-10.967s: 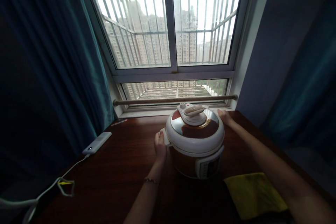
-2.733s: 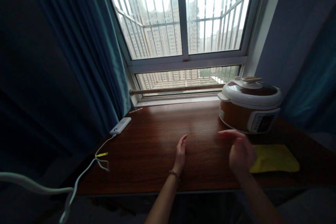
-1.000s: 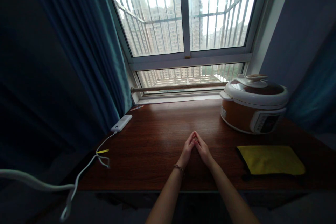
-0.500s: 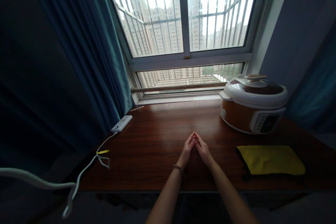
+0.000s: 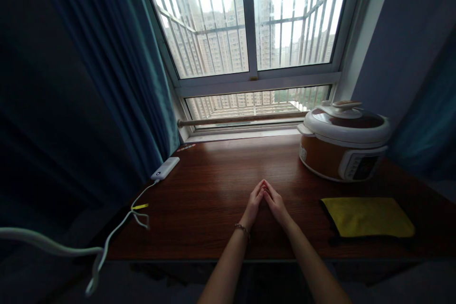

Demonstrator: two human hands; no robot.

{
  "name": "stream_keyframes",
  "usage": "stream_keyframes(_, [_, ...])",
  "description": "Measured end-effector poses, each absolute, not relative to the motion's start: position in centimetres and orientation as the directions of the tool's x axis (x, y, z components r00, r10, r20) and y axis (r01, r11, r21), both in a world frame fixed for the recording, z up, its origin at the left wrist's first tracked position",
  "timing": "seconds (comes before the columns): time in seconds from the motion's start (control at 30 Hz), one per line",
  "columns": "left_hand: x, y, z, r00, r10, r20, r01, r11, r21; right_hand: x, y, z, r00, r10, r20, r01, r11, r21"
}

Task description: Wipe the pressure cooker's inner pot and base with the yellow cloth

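Note:
My left hand (image 5: 254, 201) and my right hand (image 5: 275, 201) rest on the dark wood table, their fingertips meeting in a peak. The fingers are stretched out and lean against each other, with nothing seen between them. A bracelet (image 5: 242, 228) circles my left wrist. Off to the right of my right hand lies a yellow pouch (image 5: 368, 217) with a dark edge. Behind the pouch stands a white and orange-brown electric cooker (image 5: 345, 141) with its lid on.
A white power bank (image 5: 166, 168) lies at the table's left edge, with a white cable (image 5: 119, 236) running from it over the front left side. A barred window (image 5: 256, 76) rises behind the table (image 5: 213, 199). Blue curtains (image 5: 117, 66) hang at the left.

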State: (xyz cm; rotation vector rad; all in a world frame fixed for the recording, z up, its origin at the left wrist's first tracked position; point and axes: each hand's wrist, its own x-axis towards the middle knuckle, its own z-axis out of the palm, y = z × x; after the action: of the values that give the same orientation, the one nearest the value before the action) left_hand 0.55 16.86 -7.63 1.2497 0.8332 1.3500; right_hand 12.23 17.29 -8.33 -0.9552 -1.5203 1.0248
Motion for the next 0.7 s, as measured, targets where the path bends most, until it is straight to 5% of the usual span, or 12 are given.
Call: stream_keyframes(0.7, [0.63,17.05,-7.71,0.097,0.975,0.199,-0.233,-0.172,0.957,12.35,17.25,-8.03,-0.146,0.942,0.302,0.063,0.314,-0.947])
